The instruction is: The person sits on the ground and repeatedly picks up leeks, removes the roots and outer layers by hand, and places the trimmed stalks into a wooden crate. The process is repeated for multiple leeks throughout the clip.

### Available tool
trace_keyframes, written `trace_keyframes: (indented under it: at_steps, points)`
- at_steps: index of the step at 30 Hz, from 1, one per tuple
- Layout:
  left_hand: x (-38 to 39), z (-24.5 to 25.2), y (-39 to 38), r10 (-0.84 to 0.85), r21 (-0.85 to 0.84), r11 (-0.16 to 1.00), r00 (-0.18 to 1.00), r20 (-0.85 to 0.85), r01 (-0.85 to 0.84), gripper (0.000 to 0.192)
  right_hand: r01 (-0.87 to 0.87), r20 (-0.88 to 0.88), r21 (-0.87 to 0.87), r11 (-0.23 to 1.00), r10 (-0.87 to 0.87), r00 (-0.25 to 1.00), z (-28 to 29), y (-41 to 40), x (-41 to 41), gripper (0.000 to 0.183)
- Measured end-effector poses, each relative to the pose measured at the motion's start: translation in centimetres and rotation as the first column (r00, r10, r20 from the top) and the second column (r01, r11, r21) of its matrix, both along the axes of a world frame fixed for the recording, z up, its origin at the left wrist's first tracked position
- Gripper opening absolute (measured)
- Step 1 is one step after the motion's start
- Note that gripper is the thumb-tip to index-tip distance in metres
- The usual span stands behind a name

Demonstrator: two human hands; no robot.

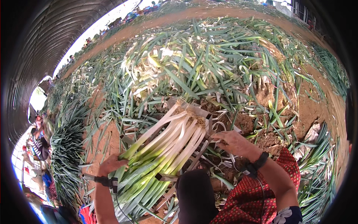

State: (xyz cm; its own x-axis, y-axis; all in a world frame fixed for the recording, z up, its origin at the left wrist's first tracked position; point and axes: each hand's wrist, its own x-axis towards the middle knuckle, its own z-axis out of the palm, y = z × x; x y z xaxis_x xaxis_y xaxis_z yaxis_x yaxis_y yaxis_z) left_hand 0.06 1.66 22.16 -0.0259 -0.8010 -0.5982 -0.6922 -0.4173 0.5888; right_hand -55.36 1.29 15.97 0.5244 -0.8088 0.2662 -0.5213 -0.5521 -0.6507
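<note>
A thick bundle of long green onions [170, 145] lies slantwise before me, its stringy roots [193, 114] at the far end and green leaves toward me. It rests on a metal frame [202, 112], mostly hidden beneath it. My left hand [112, 165] is at the bundle's left edge, thumb and fingers curled about the outermost stalk where white turns green. To the right of the roots, my right hand [233, 142] bends its fingers beside the frame's corner, close to thin pale leaf strips. Whether it pinches one is unclear.
Beyond the frame rises a large heap of green onions and stripped leaves [195, 64]. More onions stand in a row at left [67, 151] and lie at right [316, 173]. Brown soil [102, 140] shows between. A person [40, 142] sits at far left.
</note>
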Motion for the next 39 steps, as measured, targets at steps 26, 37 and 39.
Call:
trace_keyframes:
  at_steps: [26, 37, 39]
  points:
    - [4.5, -5.4, -2.8, -0.003, -0.215, 0.976, 0.99, -0.144, -0.028, 0.038, -0.157, -0.043, -0.133, 0.979, 0.152, 0.987, -12.7, -10.8, 22.4, 0.047]
    - [2.5, -12.2, -4.3, -0.247, -0.3, 0.868, 0.867, 0.433, 0.397, 0.053, -0.084, -0.173, -0.18, 0.98, 0.052, 0.983, -19.0, -12.1, 23.2, 0.039]
    - [1.9, -11.6, -4.7, -0.247, -0.263, 0.886, 0.87, 0.427, 0.381, 0.057, -0.088, -0.119, -0.169, 0.982, 0.068, 0.991, -19.7, -12.5, 22.5, 0.037]
